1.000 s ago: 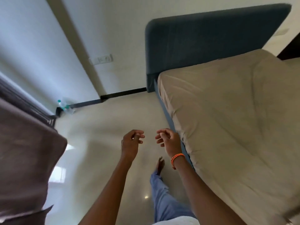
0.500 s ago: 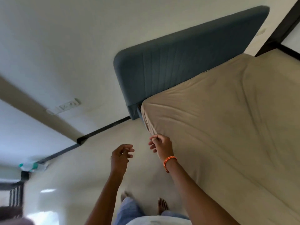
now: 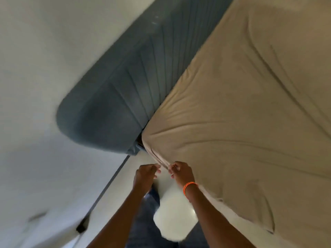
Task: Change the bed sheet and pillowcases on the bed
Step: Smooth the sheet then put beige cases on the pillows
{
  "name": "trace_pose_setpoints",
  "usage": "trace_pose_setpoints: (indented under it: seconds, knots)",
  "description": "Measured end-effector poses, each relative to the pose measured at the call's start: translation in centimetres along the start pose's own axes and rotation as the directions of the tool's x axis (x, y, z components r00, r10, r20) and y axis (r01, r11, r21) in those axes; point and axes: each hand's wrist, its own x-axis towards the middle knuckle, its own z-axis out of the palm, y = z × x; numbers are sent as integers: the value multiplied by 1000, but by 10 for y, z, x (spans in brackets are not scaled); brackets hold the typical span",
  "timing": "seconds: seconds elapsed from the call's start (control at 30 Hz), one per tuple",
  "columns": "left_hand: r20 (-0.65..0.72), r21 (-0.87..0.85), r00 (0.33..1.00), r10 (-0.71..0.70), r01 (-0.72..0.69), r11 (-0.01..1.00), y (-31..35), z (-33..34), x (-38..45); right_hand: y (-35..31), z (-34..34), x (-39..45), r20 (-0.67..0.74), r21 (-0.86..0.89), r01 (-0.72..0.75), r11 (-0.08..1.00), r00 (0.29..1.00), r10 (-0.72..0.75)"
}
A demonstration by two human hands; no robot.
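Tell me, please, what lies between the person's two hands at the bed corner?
In the head view, a bunched fold of the beige sheet runs down between the left hand and right hand, both pinching it.

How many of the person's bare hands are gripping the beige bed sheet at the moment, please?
2. The left hand and the right hand, with its orange wristband, both pinch the gathered corner of the beige bed sheet beside the blue padded headboard.

My bed's mattress [image 3: 220,210] wears a wrinkled beige sheet [image 3: 241,104], its corner bunched beside the blue padded headboard [image 3: 125,97].
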Motion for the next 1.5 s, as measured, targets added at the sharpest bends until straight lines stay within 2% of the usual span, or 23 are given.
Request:
trace_pose_setpoints:
  seconds: [0.1, 0.2, 0.3, 0.37, 0.43, 0.47, 0.5, 0.57, 0.67, 0.73, 0.83, 0.93, 1.03, 1.13, 1.27, 1.33, 1.4, 1.5]
  knots:
    - [32, 117, 999, 4, -7, 993, -5, -24, 92, -22, 34, 44, -43, 57, -108, 992, 993, 111]
    - [131, 293, 991, -8, -31, 956, -21, -24, 171, -28, 57, 90, -94, -29, -185, 982, 979, 181]
    - [155, 240, 984, -89, 50, 969, -33, -11, 237, -22, 82, 140, -164, -122, -248, 961, 960, 227]
    - [120, 232, 985, -124, 94, 968, -58, 0, 277, -15, 96, 165, -193, -194, -234, 953, 961, 197]
    - [62, 283, 991, -114, 92, 955, -99, 15, 325, -4, 111, 191, -217, -346, -186, 920, 969, 114]
    - [23, 300, 993, -118, 105, 948, -104, 22, 337, 3, 117, 202, -277, -441, -185, 878, 959, 63]
    - [-15, 325, 993, -115, 114, 939, -116, 27, 354, 6, 122, 211, -308, -466, -213, 859, 949, 68]
    - [-53, 395, 995, -87, 101, 913, -116, 37, 371, 17, 123, 226, -253, -519, -276, 809, 954, 163]
    - [-93, 402, 996, -3, 40, 915, -91, 42, 379, 37, 128, 249, -298, -611, -254, 750, 951, 79]
    - [-103, 407, 994, 27, 17, 913, -86, 46, 382, 46, 127, 258, -264, -668, -201, 716, 964, 24]
    - [-201, 467, 979, 46, 54, 883, -84, 54, 378, 54, 130, 273, -222, -726, -108, 679, 972, -83]
    - [-210, 586, 967, 141, 9, 811, -78, 60, 370, 64, 126, 291, -238, -785, -35, 619, 939, -249]
    - [-181, 679, 962, 205, -29, 734, -71, 64, 365, 58, 124, 302, -216, -794, 31, 607, 919, -329]
    - [-181, 675, 963, 202, -27, 737, -63, 68, 362, 56, 118, 300, -164, -829, 91, 552, 904, -395]
    - [-178, 670, 952, 249, -68, 740, -58, 70, 349, 53, 99, 298, 18, -827, 230, 514, 923, -384]
    - [-167, 655, 937, 307, -127, 745, -63, 67, 341, 52, 96, 299, 1, -786, 243, 569, 920, -392]
    - [-133, 584, 907, 398, -253, 771, -70, 65, 337, 46, 100, 293, -28, -717, 271, 642, 909, -416]
    - [-5, 487, 844, 536, -466, 739, -88, 58, 335, 37, 115, 284, -41, -710, 285, 644, 896, -442]
